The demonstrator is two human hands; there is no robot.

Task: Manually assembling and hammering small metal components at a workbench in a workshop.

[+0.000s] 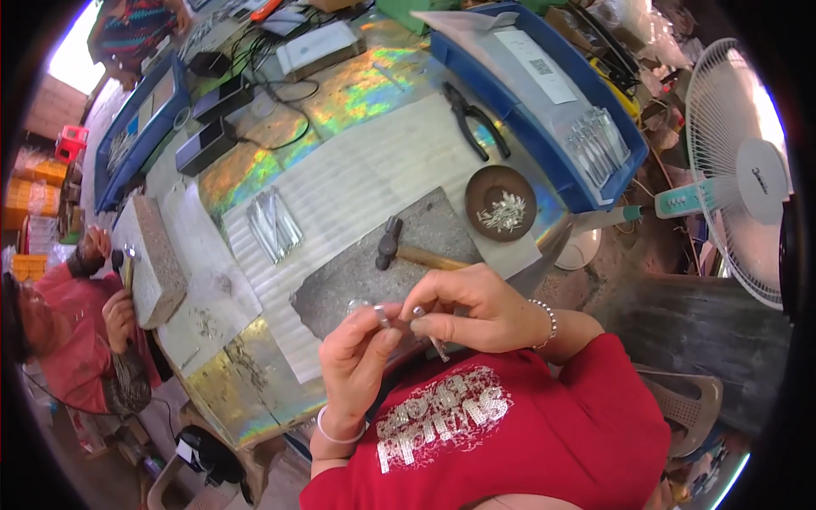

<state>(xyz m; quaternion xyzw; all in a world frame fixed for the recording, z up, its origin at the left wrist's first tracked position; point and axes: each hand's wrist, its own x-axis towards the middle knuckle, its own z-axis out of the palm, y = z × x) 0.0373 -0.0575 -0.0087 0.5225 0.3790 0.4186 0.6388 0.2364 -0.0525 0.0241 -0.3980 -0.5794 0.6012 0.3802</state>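
Note:
Close together in front of the red shirt, both hands are pinched over the near edge of a rough grey stone slab [340, 285]. A small shiny silver piece [382, 315] sits between the thumb and fingers of my left hand [355, 353]. In the pinch of my right hand [472, 310] is a thin silver rod-like piece [439, 348], its lower end showing below the fingers. Their exact kind is too small to tell. Just beyond lies a hammer [425, 257] with a wooden handle, resting on the slab.
A brown bowl [476, 197] of small silver pieces stands right of the slab; black-handled pliers [466, 119] lie beyond. Bagged silver rods [274, 225] rest on white foam sheeting [340, 183]. A blue bin [612, 191] and fan [756, 183] stand right. Another person [76, 340] works at left.

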